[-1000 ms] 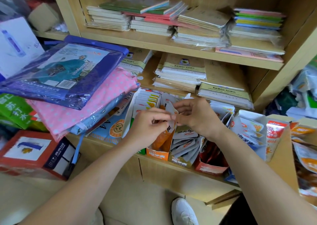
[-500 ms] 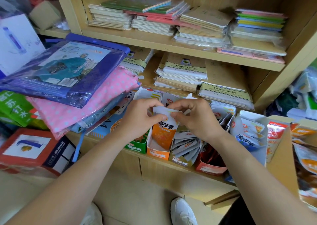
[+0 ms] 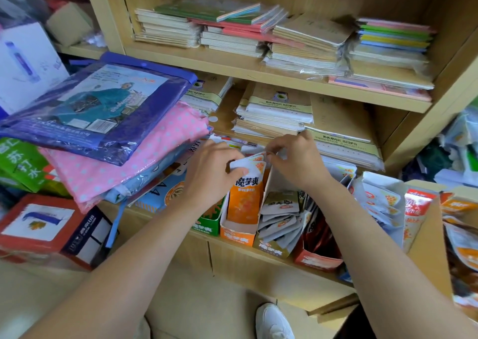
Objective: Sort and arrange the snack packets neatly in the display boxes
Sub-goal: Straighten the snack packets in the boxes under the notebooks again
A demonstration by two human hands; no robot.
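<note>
While I hold the left hand (image 3: 209, 173) curled round the top of the orange packets (image 3: 245, 196), thumb pressed on their white edge, the right hand (image 3: 297, 160) pinches their upper corner between thumb and forefinger. The packets stand upright in the orange box (image 3: 238, 231), between a green box (image 3: 207, 225) and an olive box (image 3: 271, 248) of tilted grey packets (image 3: 279, 225). A red box (image 3: 318, 259) sits just right.
</note>
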